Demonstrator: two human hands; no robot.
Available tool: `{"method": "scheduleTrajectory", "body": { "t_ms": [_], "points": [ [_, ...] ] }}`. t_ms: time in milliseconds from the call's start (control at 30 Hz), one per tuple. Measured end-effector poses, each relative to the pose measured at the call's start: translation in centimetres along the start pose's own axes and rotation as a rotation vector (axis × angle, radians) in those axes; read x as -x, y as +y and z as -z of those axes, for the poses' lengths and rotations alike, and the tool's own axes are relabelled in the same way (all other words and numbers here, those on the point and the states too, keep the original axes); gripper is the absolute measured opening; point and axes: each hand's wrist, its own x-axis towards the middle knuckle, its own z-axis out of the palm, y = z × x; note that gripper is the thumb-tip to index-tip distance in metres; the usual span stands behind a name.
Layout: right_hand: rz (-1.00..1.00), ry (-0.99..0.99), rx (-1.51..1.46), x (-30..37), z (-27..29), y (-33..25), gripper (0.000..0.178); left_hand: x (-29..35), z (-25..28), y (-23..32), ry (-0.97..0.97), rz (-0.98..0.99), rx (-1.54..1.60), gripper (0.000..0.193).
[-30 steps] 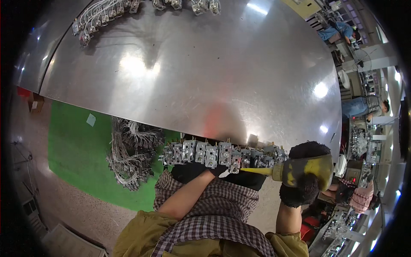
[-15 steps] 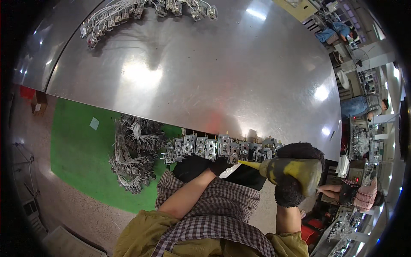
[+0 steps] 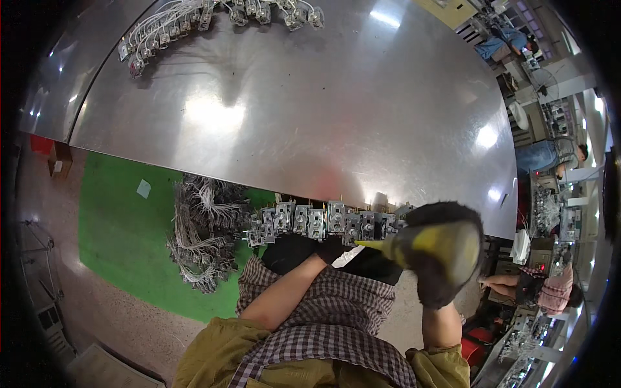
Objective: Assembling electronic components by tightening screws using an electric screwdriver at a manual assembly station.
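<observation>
My right hand [image 3: 446,215], in a dark knit glove, wraps around a yellow squeeze bottle [image 3: 446,252] with smudged dark sides. Its thin pointed nozzle [image 3: 367,245] aims left, close under a row of small metal switch-like units [image 3: 316,224] with brass-coloured pins. Motion smears the bottle and glove. The row runs along the table's near edge, above my lap. My left hand [image 3: 332,249], also dark-gloved, sits just below the middle of the row, against or very near the units. Its fingers are mostly hidden, so its grip does not show.
More metal units with white wires [image 3: 171,31] lie in an arc on the steel table [image 3: 272,129]. Left of my lap hangs or lies a big bundle of grey-wired parts [image 3: 206,233], over a green mat [image 3: 123,213]. Co-workers [image 3: 550,155] sit at benches on the right.
The bottle has tilted and shifted slightly left with my right hand, and its nozzle tip sits a little farther left along the row. My left hand stays in place.
</observation>
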Motion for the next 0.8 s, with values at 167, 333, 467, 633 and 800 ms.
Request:
{"method": "scheduleTrajectory", "body": {
  "t_ms": [167, 333, 467, 633, 800],
  "points": [
    [-0.439, 0.510, -0.779, 2.8, 1.3, 3.3, 0.052, -0.9, 0.9, 1.8, -0.028, 0.004, -0.250, 0.050],
    [-0.373, 0.497, -0.343, 3.8, 1.0, 3.2, 0.062, -0.8, 0.7, 0.7, 0.214, -0.371, -1.079, 0.055],
    [-0.295, 0.429, -0.152, 4.2, 0.4, 3.9, 0.063, -1.1, 0.9, 1.1, 0.218, -0.384, -1.151, 0.054],
    [-0.272, 0.255, -0.197, 2.7, 1.3, 2.6, 0.056, -0.8, 0.7, 0.5, 0.249, -0.342, -1.050, 0.053],
    [-0.103, 0.080, 0.000, 1.5, 1.0, 1.2, 0.034, -1.3, 2.3, 4.3, 0.124, -0.104, -0.346, 0.046]
  ]
}}
